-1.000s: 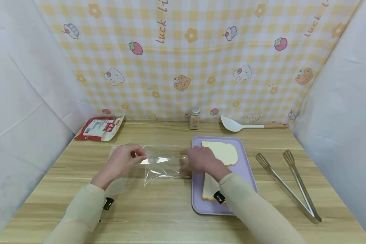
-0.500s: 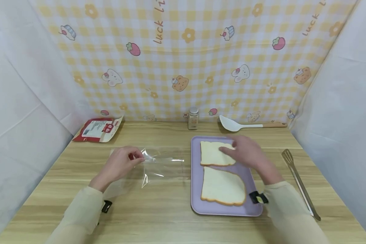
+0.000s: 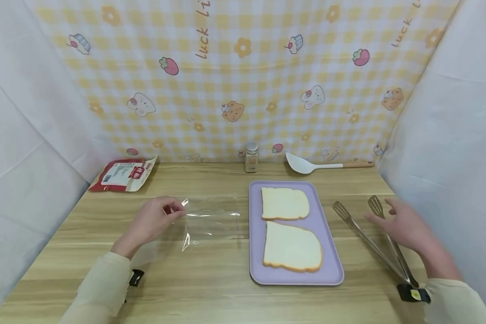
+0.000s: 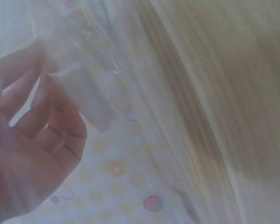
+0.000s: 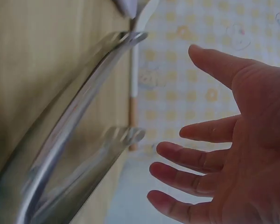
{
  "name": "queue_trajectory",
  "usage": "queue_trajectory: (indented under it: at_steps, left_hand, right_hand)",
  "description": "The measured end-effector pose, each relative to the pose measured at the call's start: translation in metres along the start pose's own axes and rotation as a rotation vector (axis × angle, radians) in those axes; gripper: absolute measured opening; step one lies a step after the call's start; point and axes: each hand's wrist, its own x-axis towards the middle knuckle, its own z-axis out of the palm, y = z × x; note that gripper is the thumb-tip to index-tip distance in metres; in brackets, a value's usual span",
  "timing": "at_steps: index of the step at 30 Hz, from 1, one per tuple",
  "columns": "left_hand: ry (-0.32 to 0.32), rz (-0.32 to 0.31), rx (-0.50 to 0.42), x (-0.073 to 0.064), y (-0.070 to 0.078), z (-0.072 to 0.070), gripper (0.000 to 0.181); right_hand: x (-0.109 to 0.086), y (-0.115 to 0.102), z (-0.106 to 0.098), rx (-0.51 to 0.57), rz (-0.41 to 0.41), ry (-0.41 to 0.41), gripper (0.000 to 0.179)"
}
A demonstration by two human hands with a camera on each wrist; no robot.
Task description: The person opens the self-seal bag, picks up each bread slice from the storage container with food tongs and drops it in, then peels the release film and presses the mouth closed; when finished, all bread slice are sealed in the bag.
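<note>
My left hand (image 3: 155, 220) pinches the edge of a clear plastic bag (image 3: 212, 220) between thumb and fingertips. Part of the bag hangs across the left wrist view, in front of the fingers. Over the metal tongs (image 3: 368, 240) at the right is my right hand (image 3: 405, 225), its fingers spread and holding nothing. In the right wrist view the tongs (image 5: 70, 116) lie on the table, apart from the fingers. Two bread slices (image 3: 285, 203) rest on a purple tray (image 3: 255, 274) between the hands, one behind the other.
A red and white food packet (image 3: 123, 174) lies at the back left. Along the back stand a small glass jar (image 3: 251, 158) with a metal lid and a white spatula (image 3: 301, 164) with a wooden handle. A checked cloth (image 3: 210, 90) hangs behind the table.
My right hand has left the bag's right side and swept rightward across the tray to the tongs. The left hand keeps its pinch on the bag. Both bread slices now show fully.
</note>
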Motion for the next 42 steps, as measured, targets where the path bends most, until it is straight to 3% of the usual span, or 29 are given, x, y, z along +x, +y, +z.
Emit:
queue_trajectory:
  at_steps: [7,16,26,31,42]
  left_hand:
    - [-0.007,-0.009,0.005,0.000,0.001,-0.001,0.006]
    - [-0.011,-0.011,-0.004,0.000,0.000,-0.001,0.005]
    - [-0.008,0.004,-0.003,0.001,-0.001,0.000,0.005]
    - [-0.004,0.008,0.002,0.000,-0.001,0.000,0.005]
    - [0.006,0.024,-0.004,0.001,-0.002,0.001,0.006]
  right_hand:
    - [-0.015,0.028,0.018,-0.037,0.028,-0.066,0.121]
    - [-0.017,0.029,0.032,-0.016,0.099,-0.162,0.122]
    - [-0.016,0.027,0.037,0.042,0.118,-0.150,0.083]
    - [-0.014,0.029,0.037,0.039,0.126,-0.152,0.086]
    - [-0.017,0.029,0.032,0.114,0.112,-0.055,0.096]
